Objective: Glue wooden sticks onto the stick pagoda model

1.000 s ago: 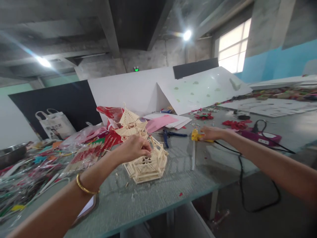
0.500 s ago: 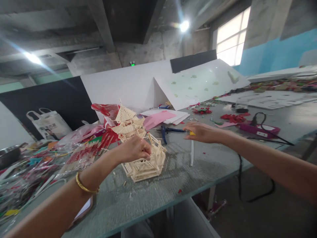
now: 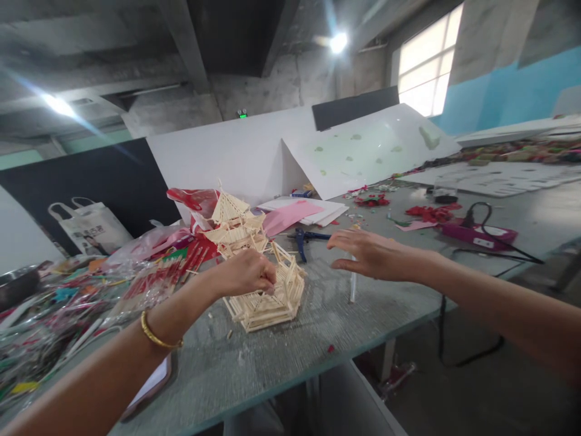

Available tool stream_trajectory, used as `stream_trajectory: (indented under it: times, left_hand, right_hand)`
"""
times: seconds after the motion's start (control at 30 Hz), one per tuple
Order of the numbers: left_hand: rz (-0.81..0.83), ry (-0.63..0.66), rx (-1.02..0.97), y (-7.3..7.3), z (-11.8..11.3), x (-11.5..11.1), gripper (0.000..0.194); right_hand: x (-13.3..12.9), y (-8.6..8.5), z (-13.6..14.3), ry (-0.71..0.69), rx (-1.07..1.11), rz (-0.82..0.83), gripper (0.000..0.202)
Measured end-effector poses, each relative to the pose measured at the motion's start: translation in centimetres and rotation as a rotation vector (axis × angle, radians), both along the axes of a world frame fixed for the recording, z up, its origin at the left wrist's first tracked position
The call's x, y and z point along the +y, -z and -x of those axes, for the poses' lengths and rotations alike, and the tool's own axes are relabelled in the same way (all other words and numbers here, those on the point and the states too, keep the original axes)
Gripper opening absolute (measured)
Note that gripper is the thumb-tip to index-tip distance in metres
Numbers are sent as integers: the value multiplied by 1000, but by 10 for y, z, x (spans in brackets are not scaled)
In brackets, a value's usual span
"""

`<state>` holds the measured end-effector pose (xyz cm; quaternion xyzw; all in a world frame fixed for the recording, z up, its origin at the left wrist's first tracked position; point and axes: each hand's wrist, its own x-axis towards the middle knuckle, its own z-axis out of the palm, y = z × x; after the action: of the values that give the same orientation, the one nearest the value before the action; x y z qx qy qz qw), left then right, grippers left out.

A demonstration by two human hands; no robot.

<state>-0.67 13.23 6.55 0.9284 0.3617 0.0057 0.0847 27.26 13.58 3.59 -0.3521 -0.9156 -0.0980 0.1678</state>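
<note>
Head view: left grip (image 3: 249,272) partly hides stick model (image 3: 285,298); contact unclear.

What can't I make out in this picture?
All in the head view:
1. Whether the left hand holds anything small: the curled hand itself hides it.
2. Part of the stick model: behind the left hand.
3. The pale rod's upper end: behind the right hand.
4. The metal bowl's left side: cut off by the left edge.
5. The white bag's lettering: too small, blurred.
</note>
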Motion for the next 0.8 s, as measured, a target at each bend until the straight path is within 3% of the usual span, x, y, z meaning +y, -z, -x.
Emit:
stream_trajectory:
  times: [0.4, 0.6, 0.8]
  left_hand:
    - [-36, 16, 53, -3, -3, 0, 5]
    - [-49, 31, 78, -3, -5, -2, 7]
    - [-70, 58, 75, -3, -4, -3, 9]
  right_hand:
    - [-20, 0, 21, -103, 54, -27, 26]
    - [-35, 2, 47, -136, 58, 103, 26]
    - [-25, 16, 75, -117, 129, 170, 31]
